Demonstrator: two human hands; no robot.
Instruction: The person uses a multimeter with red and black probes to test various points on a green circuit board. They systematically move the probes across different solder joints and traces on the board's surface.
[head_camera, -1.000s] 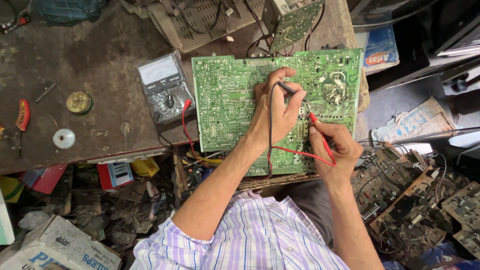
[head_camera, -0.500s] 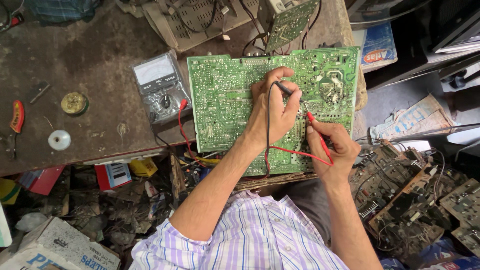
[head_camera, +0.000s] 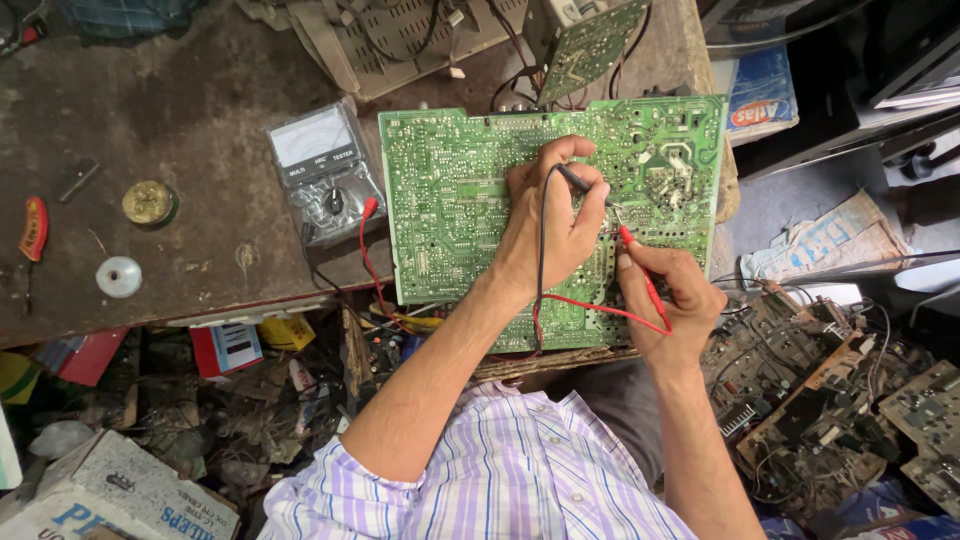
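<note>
A large green circuit board (head_camera: 460, 210) lies solder side up on the worn workbench (head_camera: 180, 110). My left hand (head_camera: 545, 225) rests on the board and pinches a black test probe (head_camera: 580, 182), whose tip touches the board. My right hand (head_camera: 670, 300) holds a red test probe (head_camera: 640, 268) at the board's lower right, its tip close to the black one. Red and black leads run from the probes to a grey analogue multimeter (head_camera: 325, 170) lying just left of the board.
A round brass tin (head_camera: 149, 202), a white disc (head_camera: 119, 277) and a red-handled tool (head_camera: 34, 228) lie at the bench's left. A smaller green board (head_camera: 590, 40) stands behind. Scrap circuit boards (head_camera: 830, 400) pile up at right; boxes and clutter fill the floor at left.
Both hands stay on the board with the probes. The probe tips have shifted only slightly; the view has drifted a little.
</note>
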